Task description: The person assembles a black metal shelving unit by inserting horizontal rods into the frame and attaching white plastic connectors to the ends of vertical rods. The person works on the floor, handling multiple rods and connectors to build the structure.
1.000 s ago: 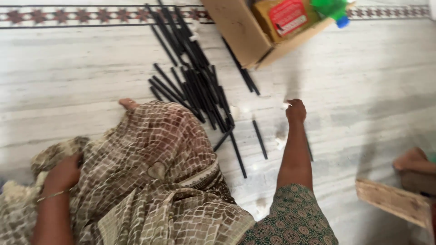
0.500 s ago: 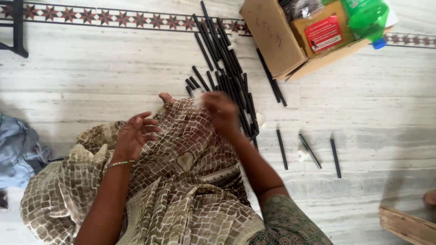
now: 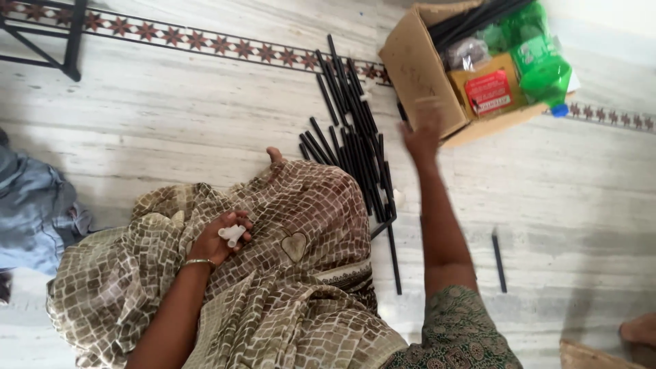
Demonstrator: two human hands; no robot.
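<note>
My left hand (image 3: pixel 220 238) rests on my lap over a brown patterned cloth (image 3: pixel 273 273) and holds a small white plastic piece (image 3: pixel 231 234). My right hand (image 3: pixel 421 133) is stretched forward, blurred, near the left wall of a cardboard box (image 3: pixel 417 68); whether it holds anything cannot be told. A pile of black rods (image 3: pixel 355 143) lies on the floor just left of that hand, in front of my knee.
The box holds a green plastic bottle (image 3: pixel 540 58), a red packet (image 3: pixel 488 92) and more black rods. A single black rod (image 3: pixel 499 261) lies on the marble floor to the right. Blue cloth (image 3: pixel 34 212) lies at left; a dark metal frame (image 3: pixel 48 41) stands at top left.
My right hand left my lap and reached forward toward the box. My left hand lowered onto my lap with the white piece. The view shifted left.
</note>
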